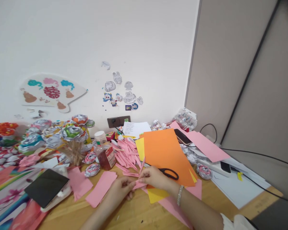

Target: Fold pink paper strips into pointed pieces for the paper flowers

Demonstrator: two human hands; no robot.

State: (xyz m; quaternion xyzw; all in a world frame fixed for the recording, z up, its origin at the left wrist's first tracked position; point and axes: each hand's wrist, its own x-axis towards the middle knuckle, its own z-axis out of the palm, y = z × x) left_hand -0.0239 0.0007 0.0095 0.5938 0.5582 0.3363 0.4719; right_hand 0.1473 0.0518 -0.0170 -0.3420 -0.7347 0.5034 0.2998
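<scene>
Between my two hands is a small piece of pink paper (139,184), held low over the wooden table. My left hand (121,191) pinches its left end, and my right hand (152,177) grips the other side with thumb and fingers. Just beyond my fingers lies a pile of narrow folded pink paper strips (127,151). A stack of pink paper rectangles (102,188) sits left of my left hand. Scissors with black handles (171,173) rest on orange paper (162,147), partly hidden behind my right hand.
A bottle of reddish liquid (106,156) stands behind the pink stack. Crumpled paper flowers (73,132) crowd the back left, near a dark tablet (47,187). A power strip (216,166) with cables and white sheets (237,188) lie to the right. Yellow paper (156,195) pokes out below the orange.
</scene>
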